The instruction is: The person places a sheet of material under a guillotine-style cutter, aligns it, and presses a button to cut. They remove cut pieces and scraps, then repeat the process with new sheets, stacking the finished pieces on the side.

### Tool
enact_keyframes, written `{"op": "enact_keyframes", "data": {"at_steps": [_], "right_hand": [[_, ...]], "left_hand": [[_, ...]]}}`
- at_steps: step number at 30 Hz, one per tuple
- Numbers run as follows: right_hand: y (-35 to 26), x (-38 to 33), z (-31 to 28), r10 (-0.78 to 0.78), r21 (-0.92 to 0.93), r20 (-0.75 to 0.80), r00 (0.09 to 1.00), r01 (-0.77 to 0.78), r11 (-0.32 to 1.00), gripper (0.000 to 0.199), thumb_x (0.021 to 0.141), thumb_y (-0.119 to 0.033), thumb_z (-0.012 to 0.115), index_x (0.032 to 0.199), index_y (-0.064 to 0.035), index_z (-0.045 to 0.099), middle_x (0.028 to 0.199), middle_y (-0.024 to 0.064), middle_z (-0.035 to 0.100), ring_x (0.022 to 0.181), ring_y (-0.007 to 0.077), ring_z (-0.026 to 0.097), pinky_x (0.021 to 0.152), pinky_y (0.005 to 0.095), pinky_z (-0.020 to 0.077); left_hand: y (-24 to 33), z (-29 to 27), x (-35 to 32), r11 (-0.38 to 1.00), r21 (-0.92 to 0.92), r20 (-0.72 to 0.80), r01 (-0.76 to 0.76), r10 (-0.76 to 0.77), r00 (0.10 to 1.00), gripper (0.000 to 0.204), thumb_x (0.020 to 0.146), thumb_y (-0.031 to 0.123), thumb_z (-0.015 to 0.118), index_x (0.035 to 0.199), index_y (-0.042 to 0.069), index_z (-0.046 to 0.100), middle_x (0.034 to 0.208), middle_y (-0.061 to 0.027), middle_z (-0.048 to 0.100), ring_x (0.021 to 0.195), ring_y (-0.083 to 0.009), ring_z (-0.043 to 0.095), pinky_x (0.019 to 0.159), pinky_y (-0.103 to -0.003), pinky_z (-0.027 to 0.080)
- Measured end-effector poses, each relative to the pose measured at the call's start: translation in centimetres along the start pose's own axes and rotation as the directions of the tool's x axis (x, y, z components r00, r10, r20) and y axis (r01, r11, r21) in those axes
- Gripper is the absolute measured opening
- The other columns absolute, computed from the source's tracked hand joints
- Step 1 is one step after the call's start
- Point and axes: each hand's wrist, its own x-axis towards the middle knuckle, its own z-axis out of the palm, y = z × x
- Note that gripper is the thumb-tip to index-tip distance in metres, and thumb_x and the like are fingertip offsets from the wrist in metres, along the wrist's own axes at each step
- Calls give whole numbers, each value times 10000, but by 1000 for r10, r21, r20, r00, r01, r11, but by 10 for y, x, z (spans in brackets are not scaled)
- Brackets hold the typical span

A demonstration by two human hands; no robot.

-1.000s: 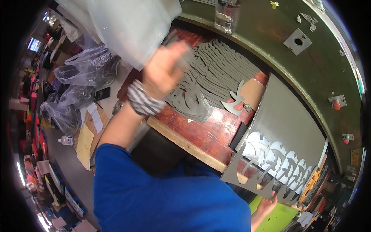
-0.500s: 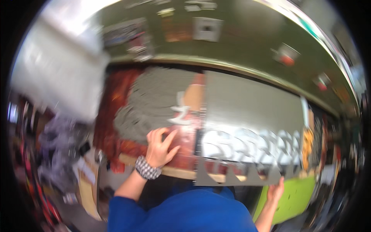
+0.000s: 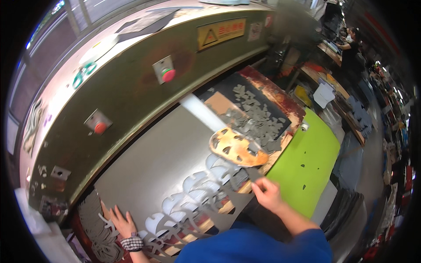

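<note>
A large grey sheet (image 3: 153,144) lies on the machine bed, with several pale curved pieces (image 3: 195,180) along its near edge. Grey scrap web (image 3: 239,199), notched by curved cut-outs, runs beside them on my side. My right hand (image 3: 268,193) pinches the web's right end, close to a yellow-orange plate with dark holes (image 3: 232,147). Fingers spread, my left hand (image 3: 123,223) rests by the sheet's left end. A small white forked piece (image 3: 106,222) is next to its fingertips. Grey layered material (image 3: 94,223) lies left of that hand.
A dark green machine beam (image 3: 136,94) with red buttons (image 3: 168,75) spans the far side. Small grey scraps (image 3: 258,114) cover a dark board at the right. A bright green panel (image 3: 309,158) adjoins it. Another person (image 3: 349,46) is in the right background.
My view has swung to the right. My right hand remains on the scrap web, now near the perforated plate. My left hand has come to the sheet's left end.
</note>
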Motion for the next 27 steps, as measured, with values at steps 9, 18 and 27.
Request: {"op": "enact_keyframes", "data": {"at_steps": [9, 18, 27], "right_hand": [[51, 118, 12, -341, -227, 505, 793, 503, 834, 923, 605, -436, 817, 1395, -150, 435, 1336, 331, 343, 1280, 512, 303, 1020, 532, 383], [29, 98, 4, -178, 166, 369, 912, 123, 978, 840, 660, -251, 831, 1376, -66, 433, 1290, 268, 488, 1232, 351, 487, 992, 445, 445], [19, 96, 29, 342, 754, 561, 753, -295, -587, 626, 891, -539, 515, 1319, -83, 465, 1284, 202, 487, 1119, 385, 487, 926, 483, 480]], "left_hand": [[-36, 6, 4, 998, 42, -66, 52, -49, 997, 531, 883, 185, 574, 1378, 58, 429, 1421, -231, 372, 1281, -403, 378, 1071, -464, 320], [-9, 6, -12, 947, 144, 27, 286, -293, 956, 556, 946, 278, 495, 1407, -2, 358, 1452, -300, 297, 1308, -445, 355, 1056, -474, 357], [25, 27, -65, 969, 199, -13, 146, -147, 989, 563, 919, 189, 513, 1414, -17, 342, 1463, -312, 260, 1350, -437, 292, 1112, -469, 287]]}}
